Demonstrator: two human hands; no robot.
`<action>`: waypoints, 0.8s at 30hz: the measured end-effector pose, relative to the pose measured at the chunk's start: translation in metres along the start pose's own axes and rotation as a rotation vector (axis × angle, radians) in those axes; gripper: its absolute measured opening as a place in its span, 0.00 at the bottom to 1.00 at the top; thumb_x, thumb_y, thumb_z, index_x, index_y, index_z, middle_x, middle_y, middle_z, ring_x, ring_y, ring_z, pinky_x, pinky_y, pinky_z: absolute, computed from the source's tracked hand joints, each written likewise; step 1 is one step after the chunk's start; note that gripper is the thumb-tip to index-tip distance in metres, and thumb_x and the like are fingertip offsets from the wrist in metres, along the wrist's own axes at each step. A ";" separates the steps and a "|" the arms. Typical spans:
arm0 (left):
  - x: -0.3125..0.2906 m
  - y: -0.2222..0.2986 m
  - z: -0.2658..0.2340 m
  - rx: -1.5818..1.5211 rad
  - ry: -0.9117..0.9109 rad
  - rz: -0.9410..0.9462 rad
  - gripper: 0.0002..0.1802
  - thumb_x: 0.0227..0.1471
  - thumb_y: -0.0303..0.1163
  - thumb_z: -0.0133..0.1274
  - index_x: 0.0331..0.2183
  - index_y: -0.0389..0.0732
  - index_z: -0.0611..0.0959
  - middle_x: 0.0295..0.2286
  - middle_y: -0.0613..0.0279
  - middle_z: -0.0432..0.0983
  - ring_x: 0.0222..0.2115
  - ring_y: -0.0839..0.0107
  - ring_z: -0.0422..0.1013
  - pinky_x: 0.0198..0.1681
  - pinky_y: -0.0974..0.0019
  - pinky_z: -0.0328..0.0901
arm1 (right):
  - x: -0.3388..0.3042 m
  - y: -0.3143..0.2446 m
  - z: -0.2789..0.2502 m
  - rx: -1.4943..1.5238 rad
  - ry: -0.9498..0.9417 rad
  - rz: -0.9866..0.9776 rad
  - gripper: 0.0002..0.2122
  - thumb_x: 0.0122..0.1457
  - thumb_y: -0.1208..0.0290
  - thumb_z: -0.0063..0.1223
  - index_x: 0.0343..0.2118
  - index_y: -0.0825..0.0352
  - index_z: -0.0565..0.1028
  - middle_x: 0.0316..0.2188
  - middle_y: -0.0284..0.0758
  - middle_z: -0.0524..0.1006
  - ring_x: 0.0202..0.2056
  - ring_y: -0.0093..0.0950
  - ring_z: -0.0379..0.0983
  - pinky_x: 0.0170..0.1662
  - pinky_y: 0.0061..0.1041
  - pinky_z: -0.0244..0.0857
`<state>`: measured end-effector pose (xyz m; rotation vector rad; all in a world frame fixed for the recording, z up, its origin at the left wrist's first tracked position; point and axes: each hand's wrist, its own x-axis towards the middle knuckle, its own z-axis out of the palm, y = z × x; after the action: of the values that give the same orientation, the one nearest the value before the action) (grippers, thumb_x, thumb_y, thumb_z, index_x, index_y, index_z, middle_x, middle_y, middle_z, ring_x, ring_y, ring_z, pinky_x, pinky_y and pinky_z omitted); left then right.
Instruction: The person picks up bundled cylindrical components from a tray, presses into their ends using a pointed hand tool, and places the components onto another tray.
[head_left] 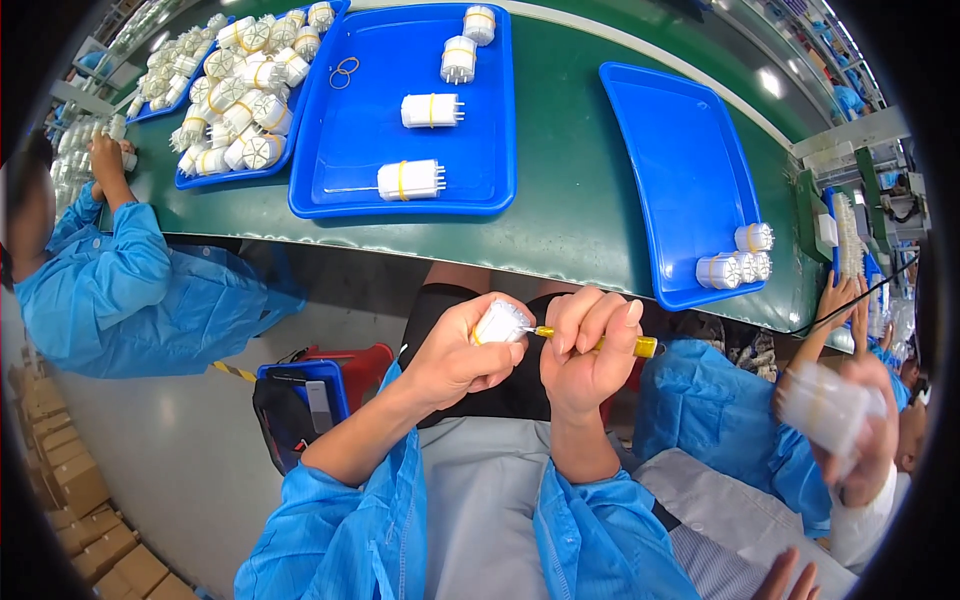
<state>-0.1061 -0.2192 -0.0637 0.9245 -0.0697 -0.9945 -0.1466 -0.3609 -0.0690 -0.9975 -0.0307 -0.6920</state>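
Head view: the left hand (465,348) grasps a white part (500,322), thumb and fingers wrapped about its sides, in front of the body and below the near edge of the green table (560,150). The right hand (588,350) has its fingers curled round a yellow-handled tool (645,347), seemingly a screwdriver, whose thin shaft points at the part's end face; whether the tip is seated there is too small to tell. The step in hand looks to be working that tip on the end face. The next move probably calls for a firm left hold and the shaft kept in line, so that it does not slip off the smooth surface. The part looks like hard, matte plastic, stubby and roughly cylindrical. Similar pieces (410,180) in the middle blue tray (360,125) show slim prongs at one end and a yellowish band round the waist. Two thin loose rings (344,73) lie there too. More such cylinders (740,268) cluster in a corner of the glossy right-hand blue tray (685,160).
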 end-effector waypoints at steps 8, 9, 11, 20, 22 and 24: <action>0.002 -0.001 -0.004 0.156 0.050 0.049 0.15 0.48 0.23 0.56 0.40 0.34 0.74 0.22 0.66 0.71 0.17 0.83 0.64 0.17 0.77 0.57 | 0.006 0.001 0.006 -0.022 -0.023 0.051 0.23 0.71 0.59 0.33 0.17 0.61 0.60 0.12 0.32 0.62 0.13 0.19 0.52 0.20 0.21 0.50; 0.002 -0.002 -0.005 0.152 0.049 0.045 0.15 0.49 0.23 0.56 0.41 0.34 0.74 0.23 0.65 0.71 0.17 0.83 0.64 0.17 0.77 0.57 | 0.005 0.001 0.005 -0.013 -0.025 0.050 0.22 0.71 0.59 0.33 0.17 0.62 0.60 0.12 0.33 0.63 0.13 0.19 0.52 0.20 0.21 0.50; 0.003 -0.002 -0.007 0.149 0.047 0.041 0.16 0.49 0.23 0.56 0.41 0.34 0.74 0.23 0.65 0.71 0.17 0.82 0.64 0.17 0.76 0.58 | 0.005 0.000 0.002 0.006 -0.027 0.045 0.21 0.70 0.60 0.34 0.18 0.62 0.61 0.13 0.33 0.64 0.14 0.19 0.53 0.20 0.20 0.51; 0.006 0.000 -0.004 -0.085 0.012 0.121 0.25 0.52 0.36 0.56 0.49 0.35 0.72 0.31 0.56 0.74 0.26 0.70 0.72 0.27 0.68 0.67 | -0.006 -0.003 -0.006 0.093 -0.036 0.020 0.18 0.69 0.62 0.37 0.22 0.65 0.65 0.17 0.36 0.69 0.15 0.20 0.58 0.22 0.19 0.55; 0.003 0.002 -0.005 -0.177 -0.002 0.067 0.28 0.52 0.35 0.56 0.52 0.35 0.70 0.32 0.56 0.74 0.25 0.72 0.71 0.24 0.71 0.65 | -0.004 -0.003 -0.008 0.107 -0.033 0.013 0.17 0.68 0.63 0.37 0.23 0.66 0.66 0.18 0.37 0.70 0.16 0.20 0.59 0.22 0.19 0.56; 0.001 0.003 -0.007 -0.157 -0.035 0.067 0.26 0.52 0.33 0.56 0.51 0.35 0.70 0.31 0.56 0.73 0.24 0.74 0.71 0.23 0.72 0.64 | -0.004 -0.001 -0.008 0.127 -0.036 0.011 0.17 0.68 0.63 0.38 0.23 0.66 0.67 0.19 0.38 0.71 0.16 0.20 0.60 0.22 0.18 0.57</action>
<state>-0.1004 -0.2149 -0.0660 0.7566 -0.0510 -0.9402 -0.1525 -0.3658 -0.0737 -0.8878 -0.0996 -0.6533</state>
